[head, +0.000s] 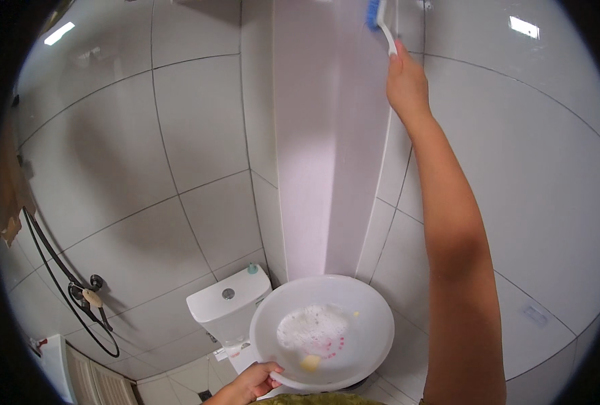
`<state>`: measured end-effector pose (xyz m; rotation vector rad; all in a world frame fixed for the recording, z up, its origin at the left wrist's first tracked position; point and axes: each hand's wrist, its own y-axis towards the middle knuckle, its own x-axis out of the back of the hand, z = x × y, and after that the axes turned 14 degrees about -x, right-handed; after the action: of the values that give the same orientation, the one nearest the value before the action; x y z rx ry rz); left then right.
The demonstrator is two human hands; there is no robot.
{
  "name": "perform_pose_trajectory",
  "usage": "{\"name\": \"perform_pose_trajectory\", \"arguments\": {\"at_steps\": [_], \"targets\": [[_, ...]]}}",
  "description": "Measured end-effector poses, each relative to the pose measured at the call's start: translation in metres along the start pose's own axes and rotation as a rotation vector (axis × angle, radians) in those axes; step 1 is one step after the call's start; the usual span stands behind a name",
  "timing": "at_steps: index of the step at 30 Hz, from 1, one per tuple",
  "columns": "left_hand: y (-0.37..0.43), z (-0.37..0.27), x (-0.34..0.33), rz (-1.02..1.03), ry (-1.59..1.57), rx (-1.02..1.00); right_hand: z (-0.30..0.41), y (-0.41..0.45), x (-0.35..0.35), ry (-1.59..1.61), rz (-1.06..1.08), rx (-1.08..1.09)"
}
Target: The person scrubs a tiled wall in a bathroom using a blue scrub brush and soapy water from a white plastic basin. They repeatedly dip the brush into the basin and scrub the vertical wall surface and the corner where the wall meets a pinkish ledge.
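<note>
High up, my right hand [407, 83] is closed around the white handle of a scrub brush [381, 17], its blue bristles at the pale, smooth boxed-in column [307, 152] in the corner. At the bottom, my left hand [259, 382] grips the rim of a large white plastic basin [376, 349]. The basin holds sudsy water with white foam [312, 326], and a yellow piece [310, 362], perhaps sponge, lies in it near my left hand. What carries the basin is mostly hidden beneath it.
A white toilet's tank [229, 298] stands left of the basin, with a small green object [252, 268] on its lid. A black shower hose [51, 268] and mixer hang on the left tiled wall. A white cabinet with louvred doors [97, 374] is at lower left. Tiled wall [522, 167] rises at right.
</note>
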<state>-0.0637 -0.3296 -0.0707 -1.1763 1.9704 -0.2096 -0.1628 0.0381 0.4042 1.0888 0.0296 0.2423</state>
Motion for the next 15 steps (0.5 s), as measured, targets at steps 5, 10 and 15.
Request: {"name": "perform_pose_trajectory", "arguments": {"at_steps": [5, 10, 15], "targets": [[-0.013, -0.008, -0.010, -0.089, 0.016, -0.063, -0.077, -0.132, -0.011, -0.115, 0.098, -0.212], [0.003, 0.005, 0.012, -0.072, 0.020, -0.081, -0.131, -0.212, 0.003, -0.092, 0.127, -0.164], [0.008, 0.010, 0.021, -0.077, 0.032, -0.049, -0.083, -0.046, 0.005, -0.215, 0.102, 0.039]]}}
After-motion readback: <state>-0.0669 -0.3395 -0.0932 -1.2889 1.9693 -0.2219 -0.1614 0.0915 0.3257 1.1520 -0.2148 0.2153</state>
